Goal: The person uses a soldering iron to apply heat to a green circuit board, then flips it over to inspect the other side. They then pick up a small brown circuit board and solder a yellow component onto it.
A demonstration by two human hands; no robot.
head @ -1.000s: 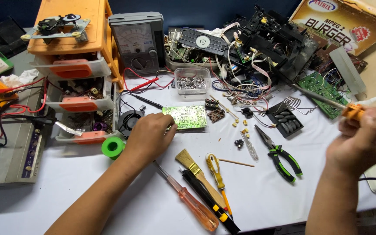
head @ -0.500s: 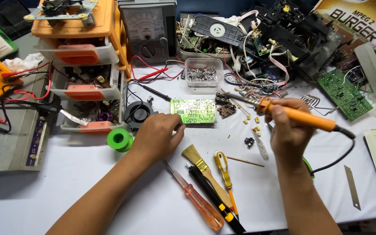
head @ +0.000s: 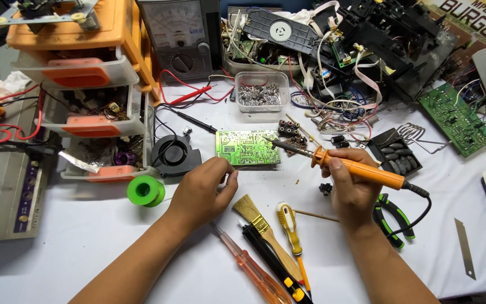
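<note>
My right hand (head: 352,188) grips an orange soldering iron (head: 361,169); its dark tip rests at the right edge of a small green circuit board (head: 247,148) lying on the white table. My left hand (head: 203,191) sits just below the board's left part, fingers pinched on a thin solder wire pointing toward the board. A green solder spool (head: 145,190) lies to the left of that hand. Below both hands lie a paint brush (head: 265,233), a yellow screwdriver (head: 291,228) and an orange screwdriver (head: 251,269).
An orange drawer unit (head: 80,73) and a small black fan (head: 172,155) stand at the left. An analog meter (head: 178,36), a clear tub of parts (head: 261,93), opened electronics (head: 378,39), another green board (head: 455,118), green-handled pliers (head: 392,217) and a blade (head: 464,247) surround the work spot.
My right hand came in from the far right with the soldering iron and lowered its tip onto the board's right edge. My left hand shifted slightly, now pinching solder wire toward the board.
</note>
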